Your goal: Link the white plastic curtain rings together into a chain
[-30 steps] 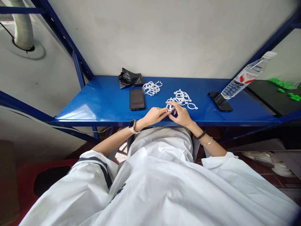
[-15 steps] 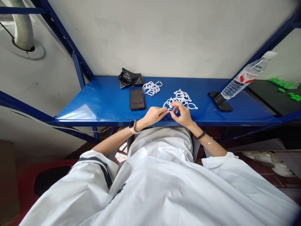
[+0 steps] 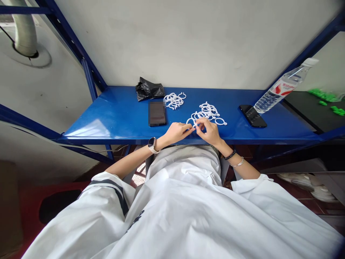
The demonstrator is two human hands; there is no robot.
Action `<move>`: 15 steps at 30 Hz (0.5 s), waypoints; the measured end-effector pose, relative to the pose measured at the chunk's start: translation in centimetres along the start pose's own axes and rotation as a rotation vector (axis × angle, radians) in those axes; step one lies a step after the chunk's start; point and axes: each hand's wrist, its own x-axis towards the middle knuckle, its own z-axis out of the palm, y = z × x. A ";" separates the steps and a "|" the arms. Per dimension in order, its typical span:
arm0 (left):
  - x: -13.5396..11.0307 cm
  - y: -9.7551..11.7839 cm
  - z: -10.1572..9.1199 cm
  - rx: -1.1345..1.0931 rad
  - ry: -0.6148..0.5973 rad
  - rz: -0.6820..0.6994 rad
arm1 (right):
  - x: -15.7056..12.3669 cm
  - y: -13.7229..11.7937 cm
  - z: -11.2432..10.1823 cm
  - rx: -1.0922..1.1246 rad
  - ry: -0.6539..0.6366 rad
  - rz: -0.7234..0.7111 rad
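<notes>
Over the front of the blue table, my left hand (image 3: 178,132) and my right hand (image 3: 208,131) meet fingertip to fingertip. Both pinch a white plastic curtain ring (image 3: 189,121), whose thin arc rises between them; the fingers hide its lower part. Just beyond my right hand lies a loose pile of similar white rings (image 3: 207,109), with a single ring (image 3: 220,121) at its right side. Farther back to the left is a second heap of white rings (image 3: 174,100), and one ring at its edge has a gap in it.
A dark phone-like slab (image 3: 157,113) and a crumpled black plastic bag (image 3: 149,90) lie left of the rings on the blue table (image 3: 121,111). To the right are a black phone (image 3: 252,116) and a water bottle (image 3: 283,88). Green pieces (image 3: 323,95) sit on a black surface beyond.
The right fingers have closed in toward the left fingertips and now pinch the ring more tightly. Both hands otherwise stay in nearly the same place, and the piles look unchanged.
</notes>
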 end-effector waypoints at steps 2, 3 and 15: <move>0.0 0.0 0.0 0.001 -0.026 -0.025 | 0.0 0.1 0.1 -0.003 0.004 -0.004; 0.0 0.0 0.0 -0.001 -0.037 -0.037 | -0.1 0.1 0.1 0.002 0.008 -0.006; -0.1 -0.1 0.1 -0.057 -0.064 -0.113 | -0.1 0.0 -0.1 0.099 0.071 0.061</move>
